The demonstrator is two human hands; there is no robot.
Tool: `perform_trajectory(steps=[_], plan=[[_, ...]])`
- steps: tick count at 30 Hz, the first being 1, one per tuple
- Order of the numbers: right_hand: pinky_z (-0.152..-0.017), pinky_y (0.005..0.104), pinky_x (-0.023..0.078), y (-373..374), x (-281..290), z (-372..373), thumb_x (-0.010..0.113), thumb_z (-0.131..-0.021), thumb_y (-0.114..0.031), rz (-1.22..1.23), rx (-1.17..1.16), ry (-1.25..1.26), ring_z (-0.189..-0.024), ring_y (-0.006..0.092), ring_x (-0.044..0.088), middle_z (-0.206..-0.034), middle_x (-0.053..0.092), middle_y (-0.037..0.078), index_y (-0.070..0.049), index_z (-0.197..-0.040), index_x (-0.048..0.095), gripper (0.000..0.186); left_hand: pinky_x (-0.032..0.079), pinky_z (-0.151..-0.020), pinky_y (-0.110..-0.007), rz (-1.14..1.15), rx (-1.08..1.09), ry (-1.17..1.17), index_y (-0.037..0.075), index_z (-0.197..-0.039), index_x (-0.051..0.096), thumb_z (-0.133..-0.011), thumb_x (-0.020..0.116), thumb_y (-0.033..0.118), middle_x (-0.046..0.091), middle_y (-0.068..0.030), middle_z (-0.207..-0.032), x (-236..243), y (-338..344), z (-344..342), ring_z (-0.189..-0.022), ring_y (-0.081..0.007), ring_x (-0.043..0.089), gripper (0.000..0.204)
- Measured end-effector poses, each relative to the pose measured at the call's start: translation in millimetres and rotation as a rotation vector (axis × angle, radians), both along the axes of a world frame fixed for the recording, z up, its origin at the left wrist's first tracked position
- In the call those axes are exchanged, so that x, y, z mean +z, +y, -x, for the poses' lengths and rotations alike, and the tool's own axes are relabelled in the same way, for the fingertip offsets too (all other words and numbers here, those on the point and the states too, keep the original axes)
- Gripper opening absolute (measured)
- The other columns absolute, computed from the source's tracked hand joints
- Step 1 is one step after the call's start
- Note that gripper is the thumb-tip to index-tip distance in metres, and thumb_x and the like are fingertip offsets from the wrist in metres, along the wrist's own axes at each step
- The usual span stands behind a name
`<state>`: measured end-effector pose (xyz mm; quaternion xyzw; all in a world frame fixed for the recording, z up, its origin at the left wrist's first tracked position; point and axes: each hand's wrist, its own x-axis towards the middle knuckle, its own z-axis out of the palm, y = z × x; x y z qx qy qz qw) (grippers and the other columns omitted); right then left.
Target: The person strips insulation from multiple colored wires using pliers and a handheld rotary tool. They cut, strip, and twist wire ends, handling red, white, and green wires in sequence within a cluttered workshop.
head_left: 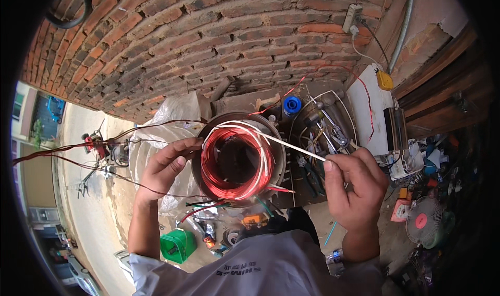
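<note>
In front of me stands a motor stator with red copper windings (212, 172) bundled in a ring inside a dark round housing (279, 160). White cord (298, 148) lies over the top of the windings and runs taut to the right. My right hand (358, 192) pinches its end between thumb and fingers. At the housing's left rim, my left hand (162, 168) touches the edge with its fingertips, thumb apart from them; what lies behind those fingertips is hidden. Twisted dark red lead wires (125, 134) stretch from the stator to the left. Short red and green leads stick out on its near side.
A brick wall (208, 41) rises behind the bench. Right of the stator lie pliers (311, 180), metal wrenches (336, 132) and a blue round spool (292, 105). Clear plastic sheeting (174, 114) hangs at left. Below are a green bucket (178, 245) and a fan (423, 220).
</note>
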<state>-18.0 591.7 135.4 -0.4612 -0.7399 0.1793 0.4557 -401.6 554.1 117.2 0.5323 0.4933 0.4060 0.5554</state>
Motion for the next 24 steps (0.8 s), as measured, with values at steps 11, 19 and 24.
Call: perform_trajectory(steps=[11, 19, 24], plan=[[-0.055, 0.0418, 0.048, 73.2, -7.3, 44.6, 0.075, -0.084, -0.007, 0.021, 0.11, -0.19, -0.065, 0.0282, 0.06, -0.077, 0.051, 0.009, -0.005, -0.085, 0.064, 0.012, 0.058, -0.091, -0.045, -0.15, -0.188, 0.877, -0.001, -0.132, 0.059, -0.092, 0.083, 0.03, 0.071, -0.0248, -0.118, -3.1, 94.9, -54.7, -0.108, -0.0425, 0.072, 0.056], [-0.053, 0.0417, 0.048, 100.9, -22.1, 58.8, 0.069, -0.08, -0.007, 0.032, 0.202, -0.318, -0.065, 0.0268, 0.058, -0.077, 0.047, 0.009, -0.007, -0.078, 0.055, 0.014, 0.059, -0.089, -0.043, 0.125, -0.284, 0.756, 0.003, -0.136, 0.05, -0.081, 0.095, 0.032, 0.073, -0.02, -0.115, -16.3, 100.9, -53.8, -0.107, -0.0372, 0.075, 0.076], [-0.052, 0.0389, 0.047, 112.9, -30.6, 61.5, 0.068, -0.077, -0.008, 0.037, 0.247, -0.311, -0.063, 0.0243, 0.055, -0.077, 0.045, 0.008, -0.007, -0.078, 0.056, 0.012, 0.059, -0.084, -0.044, 0.214, -0.283, 0.743, 0.003, -0.13, 0.047, -0.08, 0.095, 0.034, 0.07, -0.0205, -0.113, -19.9, 106.2, -56.0, -0.101, -0.0382, 0.074, 0.076]])
